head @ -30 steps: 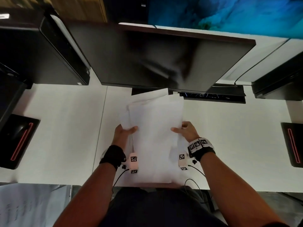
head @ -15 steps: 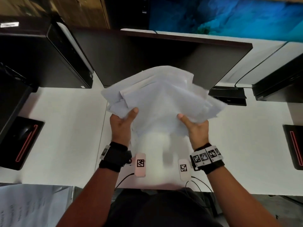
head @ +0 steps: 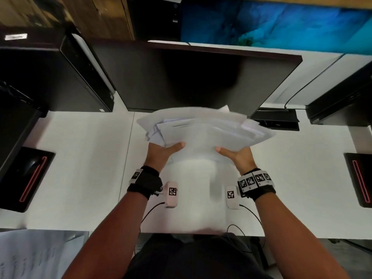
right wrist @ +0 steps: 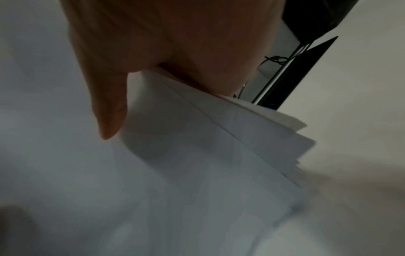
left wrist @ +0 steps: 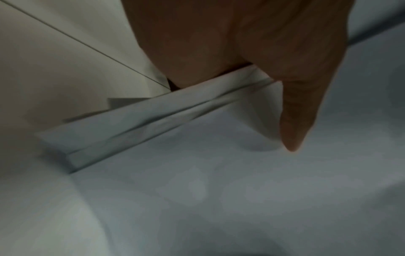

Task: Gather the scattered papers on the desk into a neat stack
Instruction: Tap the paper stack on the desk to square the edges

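Note:
A loose bundle of white papers [head: 203, 129] is held up over the middle of the white desk [head: 84, 158], in front of the dark monitor. My left hand [head: 164, 153] grips its left side with the thumb on top. My right hand [head: 235, 156] grips the right side the same way. The sheets fan out unevenly and sag forward, blurred by motion. In the left wrist view the left hand's [left wrist: 252, 72] thumb lies over the papers [left wrist: 153, 121]. The right wrist view shows the right hand [right wrist: 153, 72] pinching the staggered edges of the papers [right wrist: 241, 131]. The fingers under the papers are hidden.
A black monitor [head: 201, 77] stands right behind the papers. Black computer cases [head: 50, 77] sit at the back left and back right [head: 342, 101]. Dark mouse pads lie at the left [head: 26, 178] and right [head: 360, 178] desk edges. More paper [head: 30, 256] lies low at the near left.
Both hands lifted the papers off the desk, turned them sideways and fanned out, then brought them lower in front of the monitor. The hands kept their grip throughout.

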A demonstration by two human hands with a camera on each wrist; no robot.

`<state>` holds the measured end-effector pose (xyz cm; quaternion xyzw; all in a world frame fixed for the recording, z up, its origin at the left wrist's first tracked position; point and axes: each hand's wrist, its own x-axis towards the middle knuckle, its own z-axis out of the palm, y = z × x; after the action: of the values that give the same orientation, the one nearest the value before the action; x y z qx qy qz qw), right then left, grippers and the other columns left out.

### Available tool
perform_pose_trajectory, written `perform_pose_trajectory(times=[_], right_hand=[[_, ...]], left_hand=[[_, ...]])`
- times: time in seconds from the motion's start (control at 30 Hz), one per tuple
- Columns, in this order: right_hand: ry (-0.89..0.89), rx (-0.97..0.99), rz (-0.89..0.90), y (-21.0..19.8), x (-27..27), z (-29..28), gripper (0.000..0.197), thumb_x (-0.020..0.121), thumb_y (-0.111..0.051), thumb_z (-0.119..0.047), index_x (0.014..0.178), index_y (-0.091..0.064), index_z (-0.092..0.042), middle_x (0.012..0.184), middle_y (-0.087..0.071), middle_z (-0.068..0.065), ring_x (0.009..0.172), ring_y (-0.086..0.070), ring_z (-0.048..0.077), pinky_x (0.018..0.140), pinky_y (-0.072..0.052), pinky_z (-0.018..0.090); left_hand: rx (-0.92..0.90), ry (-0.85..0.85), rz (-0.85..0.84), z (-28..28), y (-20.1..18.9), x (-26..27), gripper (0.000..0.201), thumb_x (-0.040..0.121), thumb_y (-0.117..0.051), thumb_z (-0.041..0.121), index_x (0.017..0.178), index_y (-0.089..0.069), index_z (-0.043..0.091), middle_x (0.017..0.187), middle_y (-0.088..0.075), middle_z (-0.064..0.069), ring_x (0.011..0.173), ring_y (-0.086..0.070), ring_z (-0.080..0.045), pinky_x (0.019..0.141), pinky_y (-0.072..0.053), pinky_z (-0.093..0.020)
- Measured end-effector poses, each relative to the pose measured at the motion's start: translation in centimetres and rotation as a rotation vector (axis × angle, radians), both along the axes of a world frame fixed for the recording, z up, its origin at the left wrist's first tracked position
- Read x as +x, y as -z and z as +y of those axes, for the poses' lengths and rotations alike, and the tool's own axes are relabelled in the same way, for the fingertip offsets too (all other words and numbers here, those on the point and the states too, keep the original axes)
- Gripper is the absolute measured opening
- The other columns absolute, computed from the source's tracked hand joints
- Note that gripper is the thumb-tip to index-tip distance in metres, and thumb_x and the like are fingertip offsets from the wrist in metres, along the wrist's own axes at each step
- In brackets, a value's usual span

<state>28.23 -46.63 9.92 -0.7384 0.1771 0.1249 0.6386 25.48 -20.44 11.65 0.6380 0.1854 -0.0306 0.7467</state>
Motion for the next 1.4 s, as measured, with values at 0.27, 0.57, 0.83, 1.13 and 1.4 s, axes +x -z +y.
perform_pose_trajectory(times=[0.27,0.57,0.83,1.13,1.4], right_hand=[[-0.028,0.224,-0.192,-2.5,1.3,-0.5,0.059,0.073,-0.079,0.007,0.127,-0.057,0.0,0.119,-0.069,0.017,0.11,-0.068,0.033,0.094,-0.054,0.051],[-0.028,0.269,-0.302,-5.0,1.3,-0.1,0.073,0.074,-0.075,0.014,0.139,-0.045,-0.002,0.126,-0.064,0.02,0.115,-0.064,0.034,0.095,-0.054,0.052],[0.019,0.279,-0.264,-3.4,1.9,-1.5,0.093,0.068,-0.086,-0.001,0.145,-0.038,-0.022,0.136,-0.058,0.011,0.124,-0.059,0.029,0.101,-0.049,0.053],[0.056,0.274,-0.211,-1.4,1.3,-0.4,0.063,0.071,-0.081,0.006,0.127,-0.057,-0.006,0.12,-0.069,0.015,0.112,-0.066,0.034,0.091,-0.056,0.048],[0.028,0.213,-0.13,0.2,0.4,0.0,0.061,0.07,-0.085,0.0,0.126,-0.06,-0.007,0.118,-0.071,0.01,0.111,-0.068,0.026,0.093,-0.055,0.044]], left_hand=[[-0.084,-0.022,-0.051,0.5,-1.6,1.5,0.057,0.072,-0.083,-0.007,0.125,-0.064,-0.003,0.119,-0.072,-0.015,0.111,-0.07,-0.028,0.095,-0.057,-0.04],[-0.101,0.02,-0.144,0.3,-3.2,2.2,0.057,0.073,-0.079,-0.013,0.126,-0.062,-0.003,0.116,-0.073,-0.015,0.11,-0.07,-0.031,0.094,-0.057,-0.046],[-0.063,0.063,-0.164,0.8,-2.7,2.6,0.044,0.078,-0.075,-0.012,0.119,-0.066,0.0,0.109,-0.076,-0.007,0.104,-0.072,-0.026,0.084,-0.059,-0.036],[-0.069,0.061,-0.06,-0.1,-0.1,2.2,0.049,0.078,-0.077,-0.009,0.124,-0.064,-0.001,0.116,-0.073,-0.015,0.108,-0.07,-0.032,0.089,-0.058,-0.042],[-0.005,0.071,0.046,-0.9,1.2,1.8,0.038,0.077,-0.08,-0.005,0.112,-0.072,0.009,0.109,-0.076,-0.008,0.104,-0.072,-0.025,0.098,-0.054,-0.049]])
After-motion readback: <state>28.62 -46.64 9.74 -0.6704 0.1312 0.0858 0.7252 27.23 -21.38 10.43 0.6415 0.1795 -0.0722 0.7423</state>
